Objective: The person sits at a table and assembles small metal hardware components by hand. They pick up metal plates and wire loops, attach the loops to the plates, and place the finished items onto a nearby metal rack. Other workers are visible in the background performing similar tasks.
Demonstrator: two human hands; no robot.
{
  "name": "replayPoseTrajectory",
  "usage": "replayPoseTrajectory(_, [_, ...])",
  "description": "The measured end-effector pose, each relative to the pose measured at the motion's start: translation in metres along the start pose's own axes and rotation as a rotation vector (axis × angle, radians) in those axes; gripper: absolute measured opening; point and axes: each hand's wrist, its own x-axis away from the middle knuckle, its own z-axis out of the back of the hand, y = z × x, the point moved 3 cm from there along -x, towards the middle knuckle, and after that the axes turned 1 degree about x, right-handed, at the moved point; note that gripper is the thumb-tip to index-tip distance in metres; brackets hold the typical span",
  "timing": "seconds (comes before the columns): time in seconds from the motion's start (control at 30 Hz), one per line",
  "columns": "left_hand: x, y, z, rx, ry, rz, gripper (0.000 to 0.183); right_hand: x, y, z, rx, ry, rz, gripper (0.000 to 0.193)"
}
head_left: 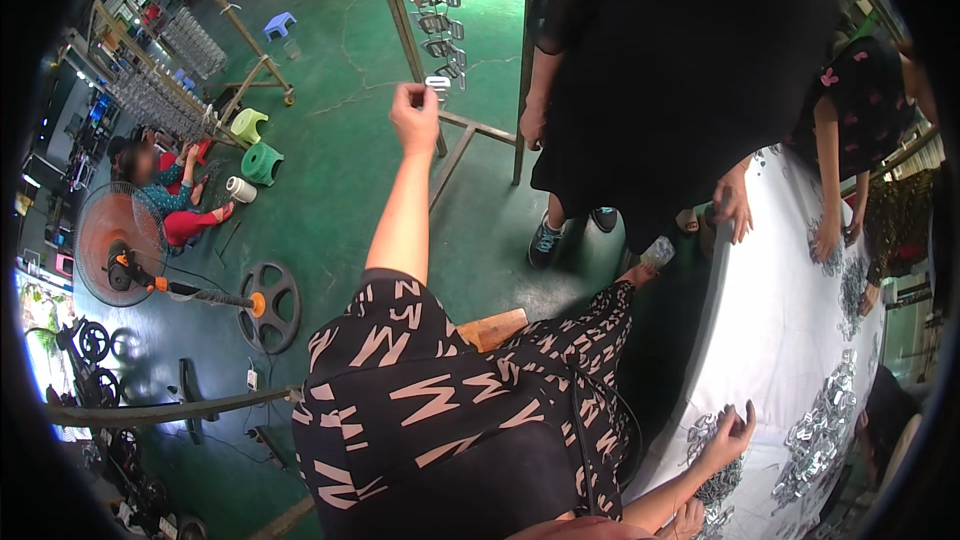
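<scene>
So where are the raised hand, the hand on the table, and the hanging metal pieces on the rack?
left hand point(413, 118), head view, back of the hand.
right hand point(728, 437), head view, palm area.
hanging metal pieces point(438, 10), head view, middle of the column.

The scene is lit evenly and fairly brightly from overhead; no single lamp is seen. The green floor point(330, 170) below the raised left hand point(415, 118) is given a soft sheen, and only faint, diffuse shadows are cast on it. The white worktop point(770, 340) around the right hand point(728, 438) is nearly washed out, while dark clothing is rendered almost without detail. A strong glare is seen at the far left rim, where daylight is blown out. The picture is bounded by a black circular vignette, and straight frames are bent toward it. Slight softness is noted at the fingers point(420, 95) of the left hand; the rim is blurred.
</scene>
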Motion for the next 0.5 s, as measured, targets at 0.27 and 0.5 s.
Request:
replayPoseTrajectory(0.27, [-0.059,-0.052,-0.010,-0.303,-0.203,0.045,0.013,0.004,0.015,0.040,0.092,0.184,-0.028,0.034])
replayPoseTrajectory(0.5, [-0.067,-0.064,-0.017,-0.246,-0.206,0.063,0.015,0.010,0.029,0.055,0.185,0.178,-0.064,0.036])
